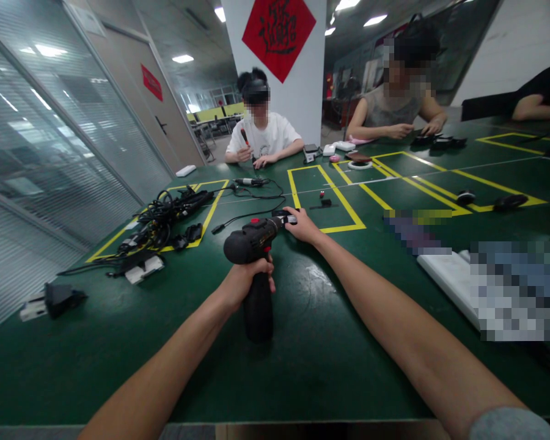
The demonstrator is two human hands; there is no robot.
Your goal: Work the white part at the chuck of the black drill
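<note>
The left grip is wrapped round a black cordless drill, and the right grip is closed at its front end. A slackened hold could drop the heavy drill onto the bench, and the thin cable just beyond the right grip could snag it.

Bare forearms, one grey sleeve (right arm, probably knit).
</note>
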